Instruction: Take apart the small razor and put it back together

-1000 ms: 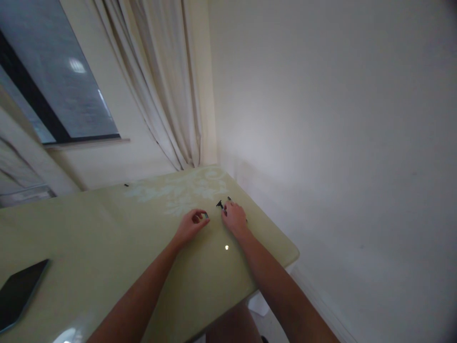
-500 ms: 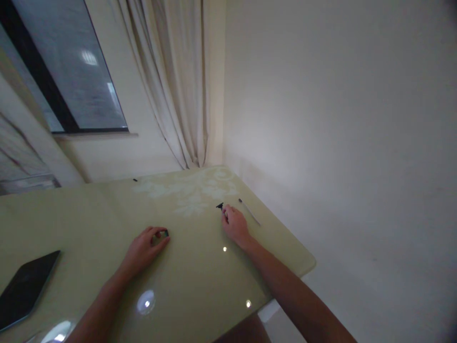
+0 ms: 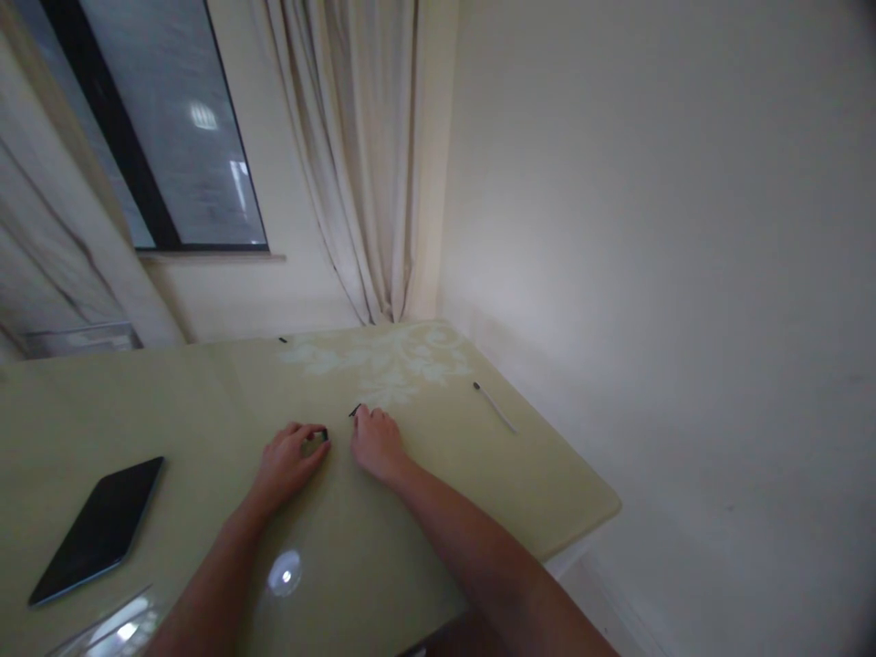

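Black, narrow object [image 3: 355, 411] juts past the right hand [image 3: 378, 444], which seems to grip its hidden part, perhaps leaving the end free. The left hand [image 3: 291, 464] pinches a small dark piece [image 3: 325, 435], likely because it is tiny; both hands are low over the glossy pale-green table [image 3: 534, 493].

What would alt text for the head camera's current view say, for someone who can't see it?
A person's left hand pinches a small dark piece and the right hand holds a black-ended item at a pale green table. A thin stick lies to the right, a tablet to the left; curtains and a window are behind.
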The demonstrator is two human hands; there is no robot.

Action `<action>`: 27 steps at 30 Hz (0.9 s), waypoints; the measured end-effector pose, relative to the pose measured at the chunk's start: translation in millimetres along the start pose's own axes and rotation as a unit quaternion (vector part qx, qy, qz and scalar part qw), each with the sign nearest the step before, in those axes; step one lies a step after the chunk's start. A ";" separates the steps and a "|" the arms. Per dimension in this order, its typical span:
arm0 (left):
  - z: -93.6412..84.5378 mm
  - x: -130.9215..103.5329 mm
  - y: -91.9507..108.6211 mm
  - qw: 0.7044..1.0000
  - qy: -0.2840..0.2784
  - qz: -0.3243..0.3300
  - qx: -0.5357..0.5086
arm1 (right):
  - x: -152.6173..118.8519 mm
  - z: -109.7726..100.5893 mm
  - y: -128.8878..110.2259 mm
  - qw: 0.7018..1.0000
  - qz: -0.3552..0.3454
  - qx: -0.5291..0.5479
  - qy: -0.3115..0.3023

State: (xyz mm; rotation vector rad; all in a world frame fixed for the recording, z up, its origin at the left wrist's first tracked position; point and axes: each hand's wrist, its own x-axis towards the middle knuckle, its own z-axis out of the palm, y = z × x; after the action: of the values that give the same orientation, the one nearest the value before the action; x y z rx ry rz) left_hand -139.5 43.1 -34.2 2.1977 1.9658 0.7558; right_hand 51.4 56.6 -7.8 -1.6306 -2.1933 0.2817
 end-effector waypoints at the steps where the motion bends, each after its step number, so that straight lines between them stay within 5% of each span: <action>1: -0.3 -0.2 -0.2 1.000 0.002 0.001 0.001 | 0.3 -3.1 6.5 1.000 -0.004 0.014 -0.002; 6: 0.4 1.5 -0.1 1.000 -0.005 -0.014 -0.010 | -9.1 -50.2 91.5 0.996 0.024 0.013 0.082; 10: 1.2 4.2 -2.0 0.999 -0.016 -0.030 -0.008 | -32.8 -93.2 183.6 0.973 0.142 -0.056 0.171; 14: 0.0 3.7 5.0 0.999 0.000 -0.038 0.001 | -49.4 -109.6 231.2 0.972 0.189 -0.017 0.139; 18: 1.4 -5.6 39.1 1.000 0.010 -0.009 0.008 | -41.5 -97.1 208.3 0.982 0.156 0.008 0.108; 23: 8.7 -15.7 86.0 0.994 -0.061 0.011 0.092 | -15.9 -47.7 114.7 0.996 0.041 0.052 0.064; 27: 5.9 -17.7 87.8 0.990 -0.084 -0.012 0.116 | -8.4 -12.1 53.7 0.999 0.001 0.046 0.025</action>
State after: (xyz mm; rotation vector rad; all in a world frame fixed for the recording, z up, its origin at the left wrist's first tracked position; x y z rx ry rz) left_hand -58.3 13.4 -10.3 2.2698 2.0812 0.3393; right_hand 105.4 64.0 -19.2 -1.5724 -2.1094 0.3339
